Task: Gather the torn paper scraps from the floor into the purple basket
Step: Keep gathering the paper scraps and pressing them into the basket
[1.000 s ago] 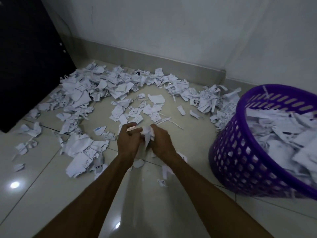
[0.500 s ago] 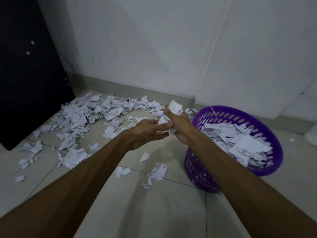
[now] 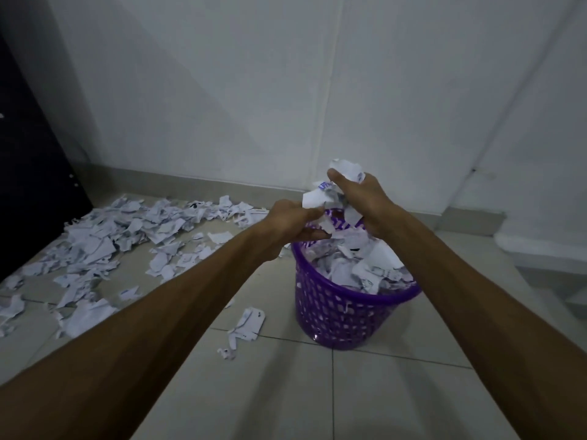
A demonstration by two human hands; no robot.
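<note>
Both hands hold one loose bunch of paper scraps right above the purple basket, which is already heaped with paper. The right hand curls around the top of the bunch, thumb pressed against it; the left hand pinches its lower edge from the side. Many more scraps lie on the floor to the left, along the wall. The paper looks feather-light, limp and slippery in a pile, so bits likely slip out of a one-sided hold; cupping from both sides and squeezing gently should work best.
</note>
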